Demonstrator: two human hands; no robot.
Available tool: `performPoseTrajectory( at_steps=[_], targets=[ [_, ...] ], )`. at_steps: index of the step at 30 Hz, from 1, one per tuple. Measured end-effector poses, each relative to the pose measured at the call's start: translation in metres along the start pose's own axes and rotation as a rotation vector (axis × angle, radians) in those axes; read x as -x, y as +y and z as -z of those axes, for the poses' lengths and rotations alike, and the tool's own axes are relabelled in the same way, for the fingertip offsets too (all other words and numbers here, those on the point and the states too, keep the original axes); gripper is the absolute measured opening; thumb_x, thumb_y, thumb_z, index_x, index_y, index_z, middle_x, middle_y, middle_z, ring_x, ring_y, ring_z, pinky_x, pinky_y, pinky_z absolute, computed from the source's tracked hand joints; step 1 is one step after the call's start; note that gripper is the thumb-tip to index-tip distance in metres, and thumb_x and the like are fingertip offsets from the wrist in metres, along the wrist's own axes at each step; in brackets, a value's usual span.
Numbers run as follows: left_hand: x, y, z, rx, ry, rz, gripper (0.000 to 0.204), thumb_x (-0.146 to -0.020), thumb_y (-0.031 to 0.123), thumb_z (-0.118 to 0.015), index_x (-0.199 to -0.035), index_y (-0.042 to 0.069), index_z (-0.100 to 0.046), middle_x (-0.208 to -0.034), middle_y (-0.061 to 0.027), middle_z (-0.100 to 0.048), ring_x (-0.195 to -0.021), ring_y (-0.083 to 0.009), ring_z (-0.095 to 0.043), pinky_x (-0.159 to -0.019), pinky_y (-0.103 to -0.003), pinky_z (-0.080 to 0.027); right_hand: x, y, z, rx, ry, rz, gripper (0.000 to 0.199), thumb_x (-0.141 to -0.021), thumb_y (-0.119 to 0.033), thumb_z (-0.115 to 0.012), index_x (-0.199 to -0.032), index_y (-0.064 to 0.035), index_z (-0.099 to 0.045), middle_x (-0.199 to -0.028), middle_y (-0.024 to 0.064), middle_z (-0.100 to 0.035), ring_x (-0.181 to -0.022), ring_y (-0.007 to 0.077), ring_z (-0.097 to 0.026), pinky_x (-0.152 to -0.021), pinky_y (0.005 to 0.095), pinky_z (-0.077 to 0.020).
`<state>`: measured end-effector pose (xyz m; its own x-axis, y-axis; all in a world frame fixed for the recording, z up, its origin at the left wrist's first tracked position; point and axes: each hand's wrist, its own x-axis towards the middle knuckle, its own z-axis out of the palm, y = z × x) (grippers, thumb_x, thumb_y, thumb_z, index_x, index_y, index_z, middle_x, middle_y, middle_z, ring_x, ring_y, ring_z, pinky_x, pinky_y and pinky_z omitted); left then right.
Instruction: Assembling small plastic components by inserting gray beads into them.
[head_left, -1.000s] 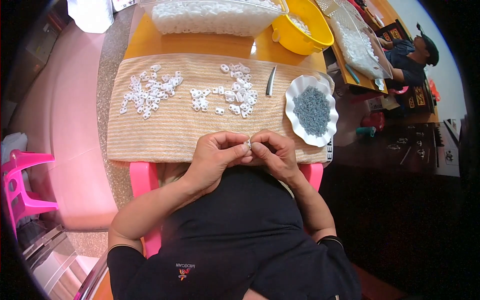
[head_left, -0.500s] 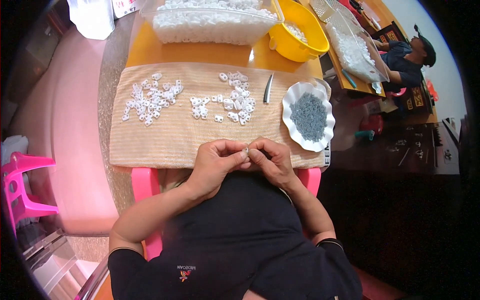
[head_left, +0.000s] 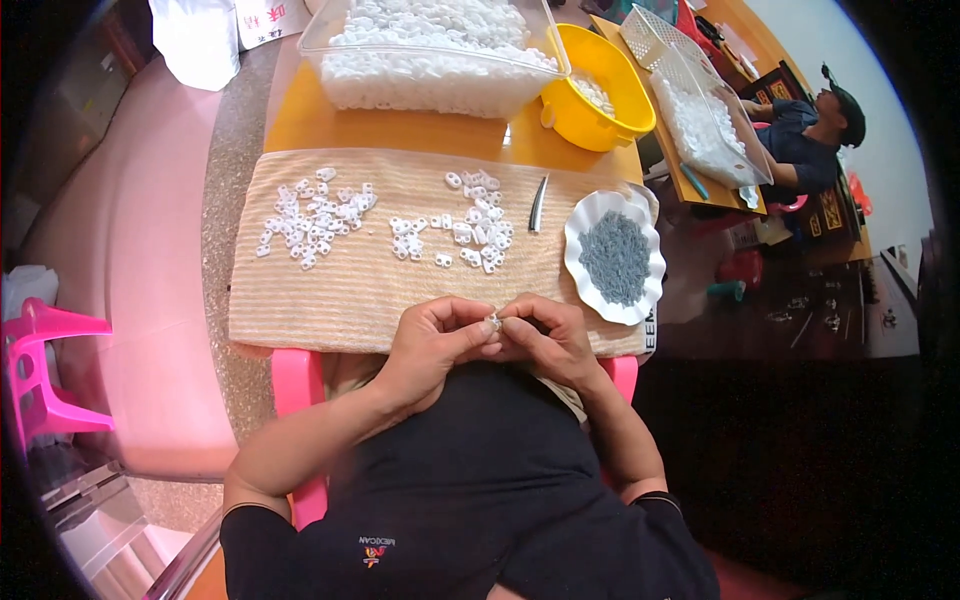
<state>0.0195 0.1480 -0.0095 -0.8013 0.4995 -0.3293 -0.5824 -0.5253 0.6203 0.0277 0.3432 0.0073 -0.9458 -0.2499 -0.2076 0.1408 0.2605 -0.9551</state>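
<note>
Your left hand (head_left: 437,342) and right hand (head_left: 552,340) meet over the towel (head_left: 330,305)'s near edge, thumbs and fingers pinched on one small white piece (head_left: 494,321), mostly hidden. Loose white parts (head_left: 320,235) sit ahead in separate clusters. Slim pointed tool (head_left: 538,208) lies left of the wavy plate (head_left: 612,316) of grey pins (head_left: 615,258). Clear tub (head_left: 430,97), yellow basin (head_left: 600,135) farther back on desk (head_left: 300,128).
</note>
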Motion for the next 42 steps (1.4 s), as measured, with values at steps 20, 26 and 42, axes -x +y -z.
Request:
performPoseTrajectory(
  at_steps=[20, 26, 42],
  targets=[
    [0.005, 0.005, 0.003, 0.099, 0.108, -0.054, 0.016, -0.087, 0.004, -0.064, -0.103, 0.003, -0.061, -0.087, -0.0071, -0.066, -0.077, -0.0163, -0.066, -0.073, -0.029, -0.057, -0.074, -0.026, 0.005, 0.793, 0.062, 0.447, 0.016, -0.079, -0.011, -0.069, -0.095, -0.0067, -0.067, -0.083, 0.0108, -0.061, -0.071, 0.0266, -0.062, -0.062, 0.0348, -0.0493],
    [0.004, 0.005, 0.003, 0.119, 0.124, -0.066, 0.015, -0.087, 0.004, -0.064, -0.102, 0.002, -0.061, -0.087, -0.0076, -0.065, -0.077, -0.016, -0.066, -0.074, -0.029, -0.057, -0.077, -0.026, -0.001, 0.972, 0.103, 0.396, 0.016, -0.082, -0.019, -0.066, -0.093, -0.0076, -0.067, -0.086, 0.0112, -0.06, -0.078, 0.0317, -0.063, -0.066, 0.0405, -0.0499],
    [0.003, 0.008, 0.002, 0.118, 0.132, -0.065, 0.016, -0.086, 0.003, -0.065, -0.101, 0.002, -0.061, -0.087, -0.0076, -0.065, -0.077, -0.0159, -0.065, -0.074, -0.029, -0.057, -0.076, -0.029, 0.006, 0.97, 0.044, 0.33, 0.012, -0.083, -0.017, -0.064, -0.088, -0.0062, -0.064, -0.088, 0.0122, -0.06, -0.08, 0.0336, -0.062, -0.07, 0.0421, -0.0484]
  ],
)
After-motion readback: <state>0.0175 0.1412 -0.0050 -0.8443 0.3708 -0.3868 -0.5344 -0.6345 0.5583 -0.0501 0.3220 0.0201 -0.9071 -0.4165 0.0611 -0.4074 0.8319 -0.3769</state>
